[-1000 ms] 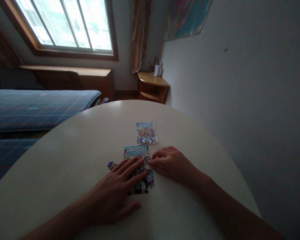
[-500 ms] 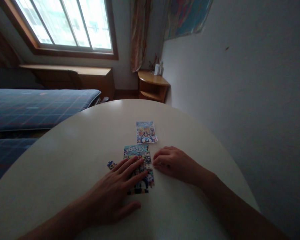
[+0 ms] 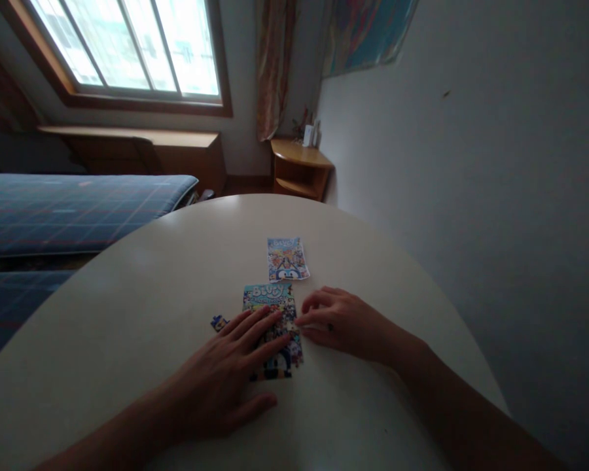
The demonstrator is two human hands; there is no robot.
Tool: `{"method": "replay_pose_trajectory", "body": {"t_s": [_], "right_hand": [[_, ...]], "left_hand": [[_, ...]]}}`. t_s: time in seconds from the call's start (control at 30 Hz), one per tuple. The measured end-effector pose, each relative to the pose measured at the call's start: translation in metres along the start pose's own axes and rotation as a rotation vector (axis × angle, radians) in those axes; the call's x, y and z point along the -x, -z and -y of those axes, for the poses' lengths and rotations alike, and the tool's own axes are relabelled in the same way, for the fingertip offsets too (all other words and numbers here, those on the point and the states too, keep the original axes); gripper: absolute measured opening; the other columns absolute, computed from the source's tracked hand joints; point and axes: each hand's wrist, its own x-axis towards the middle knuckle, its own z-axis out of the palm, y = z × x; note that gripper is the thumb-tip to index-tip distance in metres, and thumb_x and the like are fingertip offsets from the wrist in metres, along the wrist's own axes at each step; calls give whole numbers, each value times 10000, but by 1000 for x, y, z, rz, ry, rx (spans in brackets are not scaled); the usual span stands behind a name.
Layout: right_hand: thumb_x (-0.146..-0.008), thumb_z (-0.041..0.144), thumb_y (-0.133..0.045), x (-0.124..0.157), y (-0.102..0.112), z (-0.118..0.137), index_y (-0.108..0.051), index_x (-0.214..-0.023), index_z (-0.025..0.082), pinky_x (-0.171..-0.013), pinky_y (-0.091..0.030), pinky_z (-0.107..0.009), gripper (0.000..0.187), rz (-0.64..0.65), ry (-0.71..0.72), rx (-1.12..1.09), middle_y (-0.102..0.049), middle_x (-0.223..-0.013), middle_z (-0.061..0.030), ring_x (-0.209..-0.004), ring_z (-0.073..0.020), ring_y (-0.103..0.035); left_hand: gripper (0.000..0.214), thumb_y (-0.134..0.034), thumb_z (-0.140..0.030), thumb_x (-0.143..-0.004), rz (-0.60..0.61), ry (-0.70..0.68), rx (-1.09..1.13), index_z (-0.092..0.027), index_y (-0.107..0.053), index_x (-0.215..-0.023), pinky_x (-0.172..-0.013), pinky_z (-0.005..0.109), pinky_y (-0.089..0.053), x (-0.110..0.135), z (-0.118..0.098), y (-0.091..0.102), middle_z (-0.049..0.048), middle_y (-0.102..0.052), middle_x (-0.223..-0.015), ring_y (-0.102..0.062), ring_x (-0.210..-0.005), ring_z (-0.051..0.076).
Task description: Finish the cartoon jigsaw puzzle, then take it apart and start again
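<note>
A colourful jigsaw puzzle [image 3: 269,292] lies on the table with "Bluey" lettering along its top. My left hand [image 3: 235,366] rests flat over its middle and lower left, fingers stretched and thumb apart on the tabletop. At the puzzle's right edge, my right hand [image 3: 343,324] has its fingers curled, with index fingertip and thumb close together; anything between them is hidden. Below those fingertips, a strip of puzzle pieces [image 3: 297,350] juts slightly past the edge. One loose puzzle piece [image 3: 218,322] lies left of the puzzle, near my left fingers.
A creased printed picture sheet [image 3: 287,258] with a matching design lies just beyond the puzzle. The round white table [image 3: 167,281] has a plaid mattress [image 3: 78,212] at its left and a wall [image 3: 471,196] at its right. A wooden corner shelf [image 3: 302,154] stands behind.
My right hand's index finger has stretched slightly left onto the puzzle's right edge. The left hand, the loose piece and the picture sheet have stayed in place.
</note>
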Motion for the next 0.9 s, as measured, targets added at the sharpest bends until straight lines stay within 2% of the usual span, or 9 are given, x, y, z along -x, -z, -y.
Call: {"method": "replay_pose_trajectory", "body": {"t_s": [0.27, 0.47, 0.9], "right_hand": [[-907, 306, -648, 0, 1, 2, -751, -1048, 279, -844, -487, -305, 177, -1, -21, -16, -699, -1016, -50, -901, -158, -634], [-900, 318, -656, 0, 2, 1, -747, -1067, 291, -864, -485, -321, 192, 22, -32, -14, -694, -1040, -43, -916, -164, -629], [-886, 338, -666, -1, 3, 3, -752, -1068, 294, -880, -480, -334, 207, 41, -46, 2, -695, -1054, -34, -921, -174, -631]], "left_hand": [[776, -617, -432, -882, -42, -3, 15, -350, -231, -1551, -1192, 567, -260, 1, -1, 0, 29, -186, -1636, -210, -1480, 352], [765, -582, -450, -898, -2, -25, -5, -331, -209, -1555, -1195, 586, -236, -1, 1, 1, -19, -223, -1627, -170, -1492, 337], [707, -625, -426, -851, -64, 1, -23, -308, -355, -1495, -1175, 565, -297, -7, -4, 2, 6, -326, -1588, -264, -1457, 331]]}}
